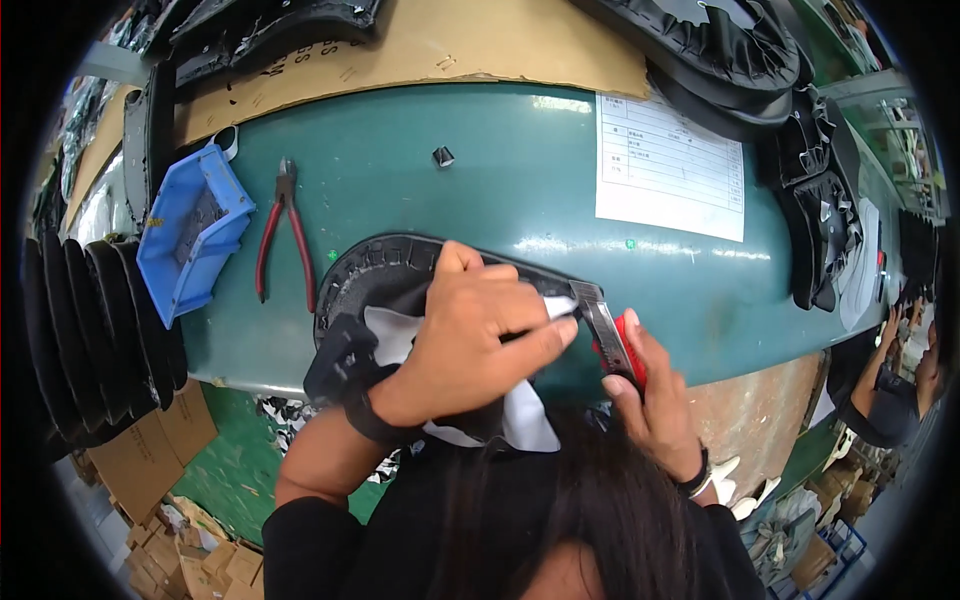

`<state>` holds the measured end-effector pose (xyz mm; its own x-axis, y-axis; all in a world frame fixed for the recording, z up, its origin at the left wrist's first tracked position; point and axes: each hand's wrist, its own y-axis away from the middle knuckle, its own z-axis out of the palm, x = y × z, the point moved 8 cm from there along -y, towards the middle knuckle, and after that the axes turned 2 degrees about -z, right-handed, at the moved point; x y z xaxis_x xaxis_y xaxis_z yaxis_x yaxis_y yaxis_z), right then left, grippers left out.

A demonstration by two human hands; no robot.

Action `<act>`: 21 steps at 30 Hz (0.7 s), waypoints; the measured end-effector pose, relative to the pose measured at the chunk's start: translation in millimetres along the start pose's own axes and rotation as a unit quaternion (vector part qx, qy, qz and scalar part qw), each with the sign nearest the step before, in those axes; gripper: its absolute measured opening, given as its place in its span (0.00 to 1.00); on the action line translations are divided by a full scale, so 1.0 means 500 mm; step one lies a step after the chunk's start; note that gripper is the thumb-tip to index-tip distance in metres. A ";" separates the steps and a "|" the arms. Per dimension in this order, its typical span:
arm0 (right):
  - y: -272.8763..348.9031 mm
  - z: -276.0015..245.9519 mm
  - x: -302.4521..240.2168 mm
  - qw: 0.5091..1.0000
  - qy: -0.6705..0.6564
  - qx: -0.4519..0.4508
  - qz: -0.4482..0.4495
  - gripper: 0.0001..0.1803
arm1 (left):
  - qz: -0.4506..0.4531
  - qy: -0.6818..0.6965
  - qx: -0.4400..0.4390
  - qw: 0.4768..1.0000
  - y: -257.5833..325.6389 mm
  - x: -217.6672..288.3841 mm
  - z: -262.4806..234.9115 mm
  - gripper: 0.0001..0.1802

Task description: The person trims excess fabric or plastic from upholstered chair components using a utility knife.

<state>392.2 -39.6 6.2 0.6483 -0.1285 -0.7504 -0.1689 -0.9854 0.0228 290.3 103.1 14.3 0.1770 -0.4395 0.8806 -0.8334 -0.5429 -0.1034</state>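
Observation:
On the near side of the green table lies a curved black padded piece (375,255) with a slotted rim and black and white fabric inside. My left hand (480,320) is closed over its middle, fingers bent and gripping the fabric and edge. White cloth (528,418) hangs below this hand. At the piece's right end my right hand (655,400) is closed round a stapler-like hand tool (612,340) with a metal top and red body. The tool's front end meets the edge of the black piece. What lies under my left palm is hidden.
Red-handled cutting pliers (286,225) and a blue bin (195,235) of small dark bits lie left. A small black scrap (443,156), printed sheet (680,165) and cardboard (480,50) are farther off. Black padded parts (105,335) stand at left; others (820,215) at right. Another person (885,395) is far right.

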 end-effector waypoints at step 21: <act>-0.014 0.045 0.039 0.989 -0.122 -0.032 0.075 0.28 | -0.105 -0.012 0.130 0.986 0.013 -0.006 -0.107 0.10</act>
<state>389.3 -32.4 -23.2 0.4193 -0.2511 -0.8724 -0.1973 -0.9632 0.1824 256.4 139.2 35.8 0.3462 -0.3136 0.8842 -0.6153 -0.7874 -0.0383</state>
